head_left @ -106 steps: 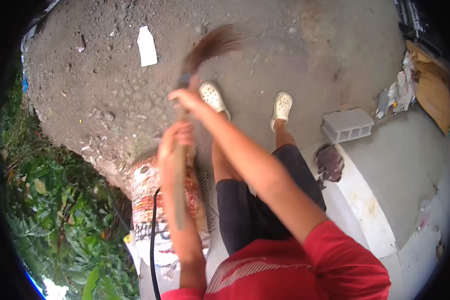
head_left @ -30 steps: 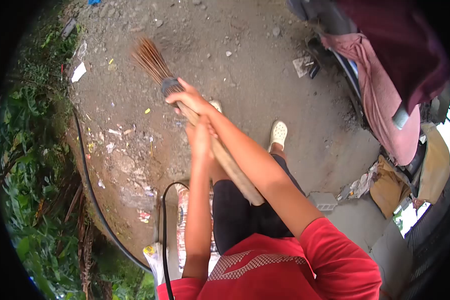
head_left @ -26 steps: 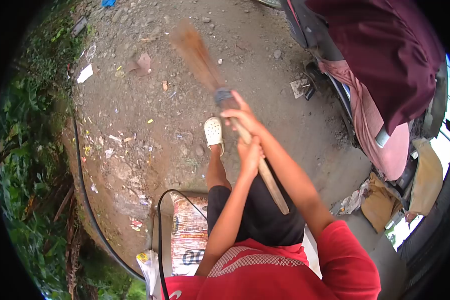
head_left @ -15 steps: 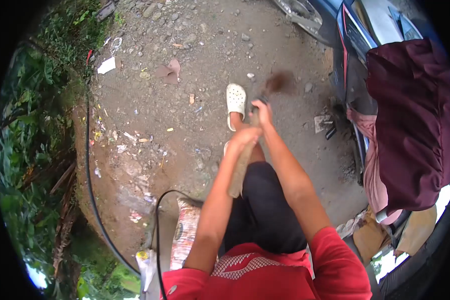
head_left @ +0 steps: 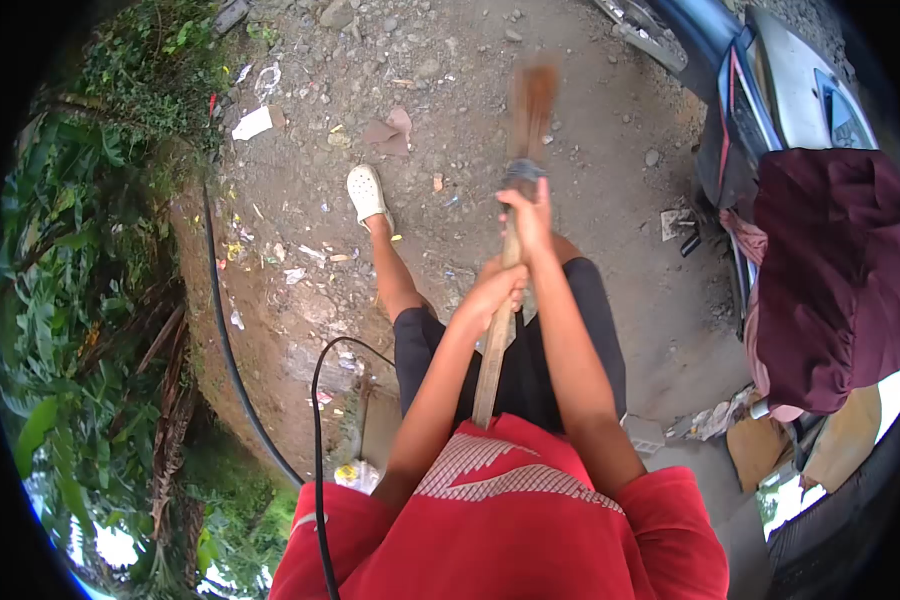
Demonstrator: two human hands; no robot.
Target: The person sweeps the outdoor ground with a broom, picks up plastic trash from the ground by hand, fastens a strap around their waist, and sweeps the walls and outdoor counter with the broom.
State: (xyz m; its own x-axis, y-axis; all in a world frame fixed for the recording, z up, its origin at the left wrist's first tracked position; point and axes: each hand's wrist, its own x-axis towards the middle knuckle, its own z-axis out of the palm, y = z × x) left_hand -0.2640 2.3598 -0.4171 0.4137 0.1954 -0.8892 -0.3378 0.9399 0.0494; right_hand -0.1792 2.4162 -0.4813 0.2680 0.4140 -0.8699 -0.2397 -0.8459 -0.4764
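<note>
A tool with a long wooden handle [head_left: 494, 360] runs from my shirt front out over the dirt. Its brown head [head_left: 535, 100] is smeared by motion, so I cannot tell its kind; a dark grey collar [head_left: 523, 172] joins it to the handle. My right hand [head_left: 530, 220] is wrapped round the handle just below the collar. Lower down, my left hand [head_left: 495, 297] grips the same handle, fingers closed. The head points away from me above the stony ground.
A white clog [head_left: 367, 194] is on my left foot. Scraps of litter [head_left: 253, 123] and stones dot the dirt. A black cable [head_left: 220, 330] runs along the plants at left. At right stands a motorbike [head_left: 740, 110], near a maroon cloth [head_left: 830, 280].
The tool's head has swung farther out from me, and the handle is more upright in view. Both hands keep their grip. My left foot now appears farther left, legs wider apart.
</note>
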